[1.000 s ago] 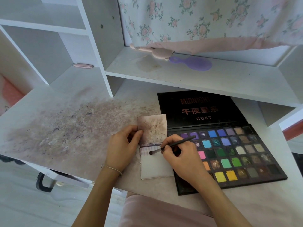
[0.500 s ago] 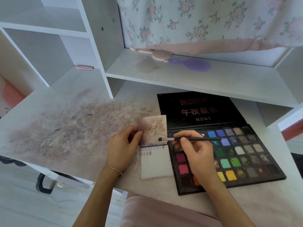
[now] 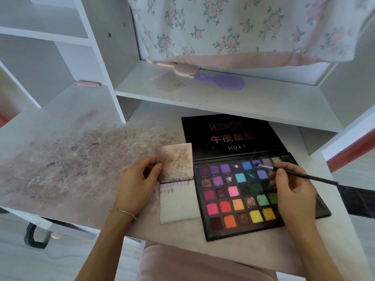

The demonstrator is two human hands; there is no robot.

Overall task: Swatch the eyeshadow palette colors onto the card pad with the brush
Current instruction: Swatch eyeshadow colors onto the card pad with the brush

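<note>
An open black eyeshadow palette (image 3: pixel 239 195) with several bright pans lies on the desk, its lid (image 3: pixel 231 136) folded back flat. To its left lies the white card pad (image 3: pixel 179 203), with small purple swatches along its top edge and a stained cover flipped up. My left hand (image 3: pixel 138 183) pinches the left edge of that cover. My right hand (image 3: pixel 292 189) holds a thin black brush (image 3: pixel 294 173) over the palette's right side. The brush tip rests on a blue-purple pan in the top row.
The desk top (image 3: pixel 67 159) is smeared with purple-brown powder stains. A white shelf (image 3: pixel 213 98) above the palette carries a purple hair brush (image 3: pixel 225 82) and a pink object (image 3: pixel 176 67). Floral fabric (image 3: pixel 233 27) hangs behind it. A pink clip (image 3: pixel 87 84) lies at the left.
My right hand has carried the brush from the card pad rightward across the palette to the top-row blue-purple pan. My left hand has stayed on the pad's cover.
</note>
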